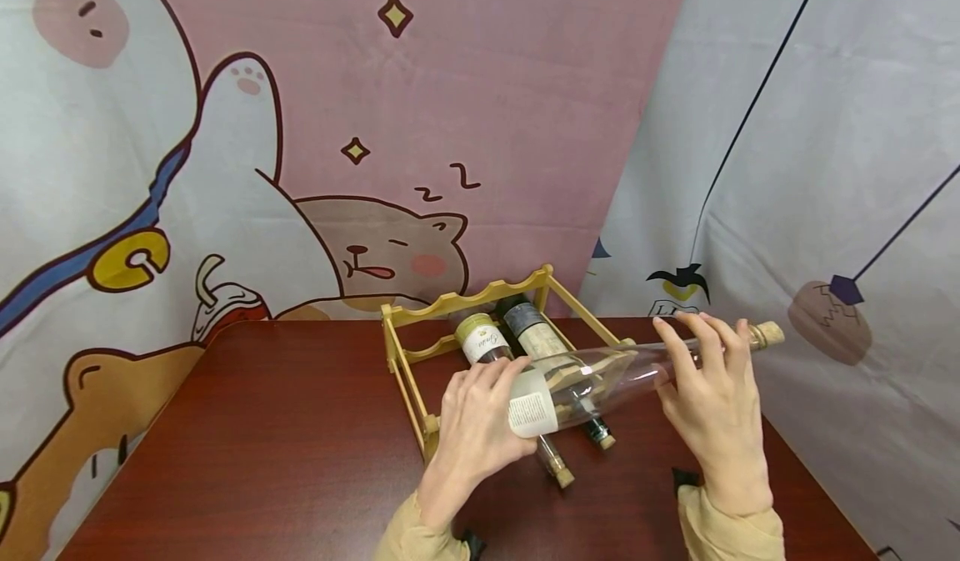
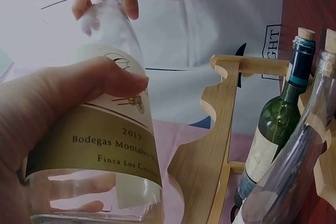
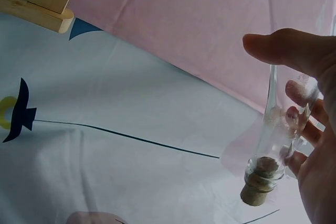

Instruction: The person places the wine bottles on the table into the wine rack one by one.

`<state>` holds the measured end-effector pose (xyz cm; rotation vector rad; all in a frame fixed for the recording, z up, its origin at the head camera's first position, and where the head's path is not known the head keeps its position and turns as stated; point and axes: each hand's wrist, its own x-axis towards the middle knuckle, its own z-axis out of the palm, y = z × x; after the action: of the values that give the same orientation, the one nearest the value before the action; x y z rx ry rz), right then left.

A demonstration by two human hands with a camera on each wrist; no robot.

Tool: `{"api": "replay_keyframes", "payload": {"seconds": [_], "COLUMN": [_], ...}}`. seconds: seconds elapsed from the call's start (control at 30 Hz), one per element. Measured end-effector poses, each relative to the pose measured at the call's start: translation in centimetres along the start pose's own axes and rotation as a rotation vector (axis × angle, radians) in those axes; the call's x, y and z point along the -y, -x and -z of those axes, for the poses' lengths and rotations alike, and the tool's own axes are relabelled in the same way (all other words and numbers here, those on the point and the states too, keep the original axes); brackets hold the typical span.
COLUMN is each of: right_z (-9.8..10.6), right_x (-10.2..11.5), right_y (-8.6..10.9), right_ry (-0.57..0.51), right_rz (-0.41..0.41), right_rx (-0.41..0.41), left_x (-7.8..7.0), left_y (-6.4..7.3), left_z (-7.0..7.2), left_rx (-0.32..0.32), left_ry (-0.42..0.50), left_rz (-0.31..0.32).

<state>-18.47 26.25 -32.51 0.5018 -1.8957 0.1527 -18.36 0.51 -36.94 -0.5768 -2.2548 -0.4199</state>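
A clear glass wine bottle (image 1: 588, 382) is held nearly level above the table, its neck to the right and slightly raised. My left hand (image 1: 480, 419) grips it around the base, the thumb lying across the cream and gold label (image 2: 105, 148). Around the neck, my right hand (image 1: 716, 398) holds it with thumb and fingers on opposite sides. A cork (image 3: 254, 193) plugs the mouth, just beyond the right fingers. Behind the bottle stands a wooden wine rack (image 1: 408, 394), partly hidden by it and by my left hand.
In the rack lie a clear bottle with a white label (image 1: 483, 340) and a green bottle (image 2: 275, 121), both corked, necks toward me. The rack stands on a dark red table (image 1: 300, 428). A printed cloth (image 1: 525, 127) hangs behind the table and along its right side.
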Motion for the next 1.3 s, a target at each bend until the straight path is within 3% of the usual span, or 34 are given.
{"api": "replay_keyframes", "payload": {"seconds": [0.5,0.67,1.1,1.3], "right_z": [-0.4,-0.2,0.1,0.2], "right_x": [-0.2,-0.3,-0.7,-0.8], "right_y": [0.5,0.7,0.9,1.3], "right_ry": [0.057,0.081,0.070,0.062], "right_rz": [0.014,0.016,0.056,0.068], "right_rx": [0.104,0.190,0.250,0.329], "left_x": [0.0,0.0,0.2,0.3], "left_y": [0.0,0.1,0.2,0.2], "left_z": [0.2,0.3,0.5,0.5], "left_rx": [0.027,0.025,0.025,0.040], "left_ry": [-0.078,-0.108,-0.139,-0.160], "left_rz": [-0.042,-0.065,-0.094,-0.119]}}
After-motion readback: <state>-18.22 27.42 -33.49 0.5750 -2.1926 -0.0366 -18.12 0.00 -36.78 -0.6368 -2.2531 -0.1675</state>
